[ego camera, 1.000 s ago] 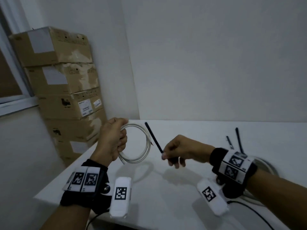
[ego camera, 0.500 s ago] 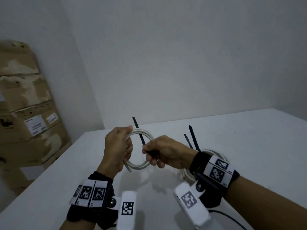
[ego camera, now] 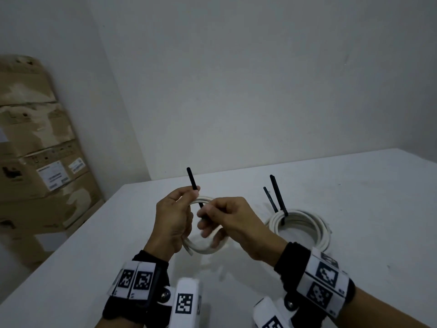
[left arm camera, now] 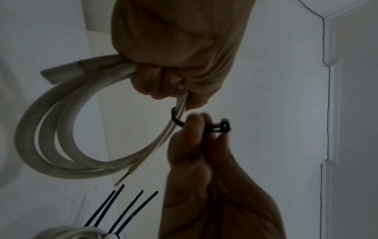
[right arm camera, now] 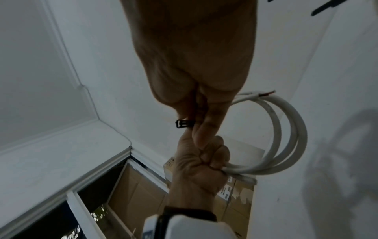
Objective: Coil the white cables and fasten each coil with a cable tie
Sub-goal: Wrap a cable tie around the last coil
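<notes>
My left hand (ego camera: 183, 210) grips a small white cable coil (ego camera: 205, 250) above the table, fingers curled round its strands (left arm camera: 51, 129). A black cable tie (ego camera: 191, 179) loops round the strands beside my left thumb, its tail pointing up past the thumb. My right hand (ego camera: 207, 216) pinches the tie near its head (left arm camera: 218, 127), which also shows in the right wrist view (right arm camera: 183, 123). The coil (right arm camera: 290, 137) hangs to one side of my left hand (right arm camera: 201, 168). A second, larger white coil (ego camera: 300, 224) lies on the table, with black tie tails (ego camera: 275, 192) standing up from it.
The white table (ego camera: 354, 197) stands in a corner against white walls. Stacked cardboard boxes (ego camera: 40, 162) stand on the floor off the table's left edge. A window frame (right arm camera: 85, 202) shows low in the right wrist view.
My right hand has brought the black tie over to the coil in my left hand, and the tie now loops round the strands. The head view has swung right, away from the boxes.
</notes>
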A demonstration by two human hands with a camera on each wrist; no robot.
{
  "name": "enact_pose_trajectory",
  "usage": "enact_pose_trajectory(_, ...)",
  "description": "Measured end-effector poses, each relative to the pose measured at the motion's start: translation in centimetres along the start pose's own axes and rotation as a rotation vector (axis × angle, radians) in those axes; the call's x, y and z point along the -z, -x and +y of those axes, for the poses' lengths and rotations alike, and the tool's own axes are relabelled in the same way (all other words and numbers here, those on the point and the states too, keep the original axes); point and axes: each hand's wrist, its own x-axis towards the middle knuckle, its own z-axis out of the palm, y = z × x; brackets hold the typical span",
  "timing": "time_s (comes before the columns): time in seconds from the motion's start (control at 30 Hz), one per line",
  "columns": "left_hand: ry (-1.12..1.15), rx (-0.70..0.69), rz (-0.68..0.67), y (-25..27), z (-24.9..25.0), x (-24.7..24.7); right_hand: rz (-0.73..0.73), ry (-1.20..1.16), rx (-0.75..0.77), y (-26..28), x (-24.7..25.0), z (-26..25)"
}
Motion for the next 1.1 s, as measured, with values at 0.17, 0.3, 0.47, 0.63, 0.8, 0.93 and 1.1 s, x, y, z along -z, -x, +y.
enact_pose_trajectory(0.17, -0.018, -0.04, 0.02, 0.6, -0.6, -0.4, -0.041, -0.043, 0.079, -0.1, 1.0, -0.8)
enact_pose_trajectory(0.3, -0.025, -0.102, 0.028, 1.0, -0.7, -1.0, 0.033, -0.026, 0.108, -0.2, 1.4, -1.2)
enact_pose_trajectory(0.47, -0.099, -0.237, 0.042, 2.0, -1.3, -1.5, 0.131, -0.073, 0.07, -0.7, 1.5, -1.6)
enact_pose_trajectory(0.63, -0.126, -0.329, 0.051, 3.3, -1.2, -1.7, 0.152, -0.073, 0.025, -0.9, 1.7, -1.7)
enact_pose_trajectory(0.8, -0.103, -0.367, 0.078, 3.5, -1.5, -1.7, 0.151, -0.085, -0.001, -1.1, 1.8, -1.9)
enact_pose_trajectory(0.93, -0.087, -0.394, 0.096, 3.5, -1.9, -1.9, 0.162, -0.089, -0.044, -1.1, 1.8, -1.7)
enact_pose_trajectory(1.1, -0.096, -0.419, 0.081, 3.5, -2.1, -2.1, 0.165, -0.08, -0.068, -1.2, 2.0, -1.6)
